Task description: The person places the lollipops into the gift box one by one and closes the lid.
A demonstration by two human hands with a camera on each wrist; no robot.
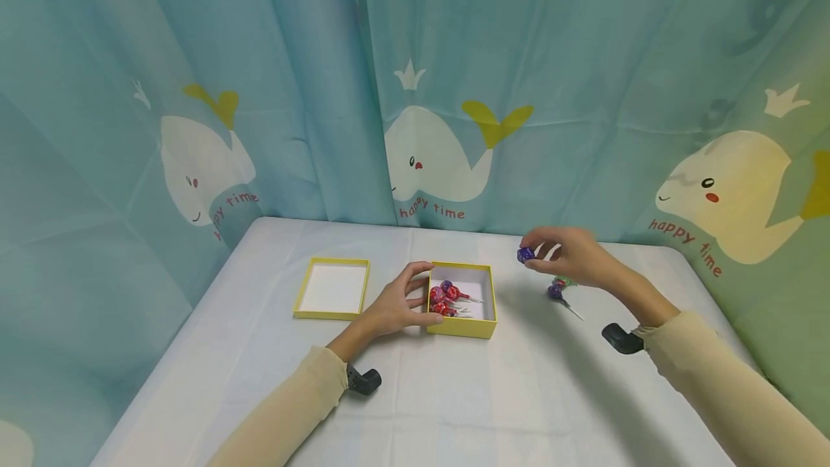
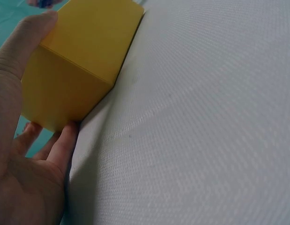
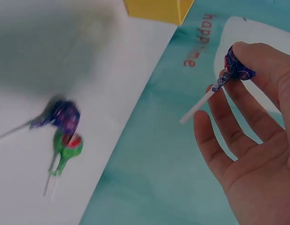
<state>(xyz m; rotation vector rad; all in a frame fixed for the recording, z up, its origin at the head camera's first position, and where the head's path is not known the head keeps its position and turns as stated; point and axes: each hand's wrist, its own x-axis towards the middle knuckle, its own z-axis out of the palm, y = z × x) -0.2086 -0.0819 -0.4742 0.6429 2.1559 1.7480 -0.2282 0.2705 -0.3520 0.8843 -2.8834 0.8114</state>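
Note:
My right hand (image 1: pixel 573 258) is raised above the table, pinching a purple-wrapped lollipop (image 3: pixel 234 65) by its round head between thumb and fingers. Its white stick points away from the palm in the right wrist view. At the middle of the table my left hand (image 1: pixel 397 305) grips an open yellow box (image 1: pixel 463 328), thumb at the front side and fingers round the left side. Several red and purple lollipops (image 1: pixel 447 295) lie inside, heads to the left. Beneath the right hand, a purple lollipop (image 3: pixel 65 116) and a green one (image 3: pixel 69 147) lie on the table.
A shallow yellow-edged lid (image 1: pixel 333 288) with a white inside lies left of the box. White cloth covers the table (image 1: pixel 441 395). Behind it hangs a blue-green curtain (image 1: pixel 311 92) with whale prints. Each wrist carries a black device (image 1: pixel 622 338).

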